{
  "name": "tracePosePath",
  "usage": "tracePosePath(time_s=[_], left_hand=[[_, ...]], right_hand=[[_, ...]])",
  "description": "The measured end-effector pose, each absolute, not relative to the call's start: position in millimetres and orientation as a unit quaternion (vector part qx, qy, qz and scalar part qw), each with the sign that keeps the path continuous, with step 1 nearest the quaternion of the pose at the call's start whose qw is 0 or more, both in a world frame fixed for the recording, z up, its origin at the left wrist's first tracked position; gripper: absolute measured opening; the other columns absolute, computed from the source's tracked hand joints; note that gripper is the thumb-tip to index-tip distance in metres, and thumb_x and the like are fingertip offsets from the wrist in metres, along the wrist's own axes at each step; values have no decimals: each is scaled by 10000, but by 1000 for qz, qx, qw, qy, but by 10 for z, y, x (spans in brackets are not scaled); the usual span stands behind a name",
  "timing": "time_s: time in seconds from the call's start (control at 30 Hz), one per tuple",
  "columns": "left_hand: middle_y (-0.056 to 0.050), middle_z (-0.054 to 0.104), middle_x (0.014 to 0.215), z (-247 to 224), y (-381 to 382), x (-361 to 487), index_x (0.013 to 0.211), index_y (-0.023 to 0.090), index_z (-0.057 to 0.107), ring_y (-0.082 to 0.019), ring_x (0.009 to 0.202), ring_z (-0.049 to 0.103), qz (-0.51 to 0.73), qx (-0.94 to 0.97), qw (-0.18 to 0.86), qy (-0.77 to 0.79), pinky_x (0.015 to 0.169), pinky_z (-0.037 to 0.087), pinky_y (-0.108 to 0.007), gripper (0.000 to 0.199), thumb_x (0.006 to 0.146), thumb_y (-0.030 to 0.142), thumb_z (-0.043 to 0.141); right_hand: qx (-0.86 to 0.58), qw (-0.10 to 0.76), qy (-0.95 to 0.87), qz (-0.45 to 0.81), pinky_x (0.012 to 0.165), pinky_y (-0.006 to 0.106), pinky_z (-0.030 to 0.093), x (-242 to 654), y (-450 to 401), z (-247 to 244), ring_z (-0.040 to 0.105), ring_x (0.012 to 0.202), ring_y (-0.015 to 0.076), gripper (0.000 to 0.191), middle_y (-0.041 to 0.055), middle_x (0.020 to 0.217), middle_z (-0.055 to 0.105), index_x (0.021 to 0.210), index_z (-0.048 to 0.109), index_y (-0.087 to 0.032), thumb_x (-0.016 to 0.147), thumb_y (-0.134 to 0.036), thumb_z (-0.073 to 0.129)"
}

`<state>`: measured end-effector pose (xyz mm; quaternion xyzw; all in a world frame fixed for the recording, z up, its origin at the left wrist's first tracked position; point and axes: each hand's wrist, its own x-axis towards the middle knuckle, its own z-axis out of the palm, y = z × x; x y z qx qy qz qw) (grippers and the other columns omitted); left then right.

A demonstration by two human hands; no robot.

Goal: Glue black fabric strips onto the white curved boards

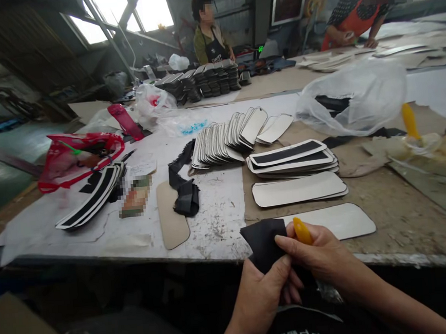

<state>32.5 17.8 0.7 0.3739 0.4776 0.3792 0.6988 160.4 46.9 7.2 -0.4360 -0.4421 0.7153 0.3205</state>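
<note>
Both my hands are together at the table's front edge, holding a piece of black material (265, 241). My left hand (261, 292) pinches it from below, thumb on top. My right hand (318, 249) grips its right side between thumb and fingers, and also holds a yellow-handled tool (302, 231) whose lower end is mostly hidden. Just behind the hands lies a long white rounded panel (343, 220). Beyond it are a short stack of white panels (300, 188) and a stack of white-rimmed black panels (289, 154).
A fanned row of white pieces (217, 144), black strips (186, 195) and a beige panel (171, 217) lie on the table. Curved panels (94, 197) and a red bag (76, 160) are left. A plastic bag (356, 97) and glue container (438, 150) are right. Two people stand beyond.
</note>
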Motion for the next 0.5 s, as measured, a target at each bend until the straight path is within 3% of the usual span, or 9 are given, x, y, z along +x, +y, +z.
tracePosePath(time_s=[0.17, 0.33, 0.4, 0.5], left_hand=[[-75, 643, 655, -185, 84, 404, 819, 84, 651, -134, 522, 567, 391, 369, 679, 499, 525, 452, -255, 351, 800, 433, 608], [-69, 617, 632, -353, -87, 435, 754, 94, 650, -137, 536, 557, 326, 396, 698, 500, 542, 437, -262, 363, 801, 447, 582], [-42, 582, 589, -368, -133, 372, 714, 105, 636, -124, 521, 529, 306, 402, 697, 509, 533, 414, -250, 334, 791, 427, 591], [25, 492, 517, -363, -120, 218, 767, 110, 652, -90, 477, 441, 313, 378, 653, 577, 496, 354, -221, 293, 766, 401, 619]], right_hand=[[-566, 420, -469, 532, 444, 211, 440, 1786, 411, 67, 523, 458, 102, 378, -40, 531, 545, 678, 526, -201, 777, -545, 646], [-602, 510, -389, 476, 622, 250, 522, 2021, 448, 108, 604, 691, 158, 353, 8, 744, 635, 858, 599, -210, 771, -548, 653], [-574, 550, -361, 488, 584, 239, 517, 2175, 461, 190, 572, 628, 140, 311, -11, 682, 594, 814, 568, -233, 771, -527, 659], [-576, 559, -379, 460, 393, 209, 390, 2568, 431, 280, 422, 447, 100, 304, -41, 552, 467, 713, 486, -247, 777, -486, 662]])
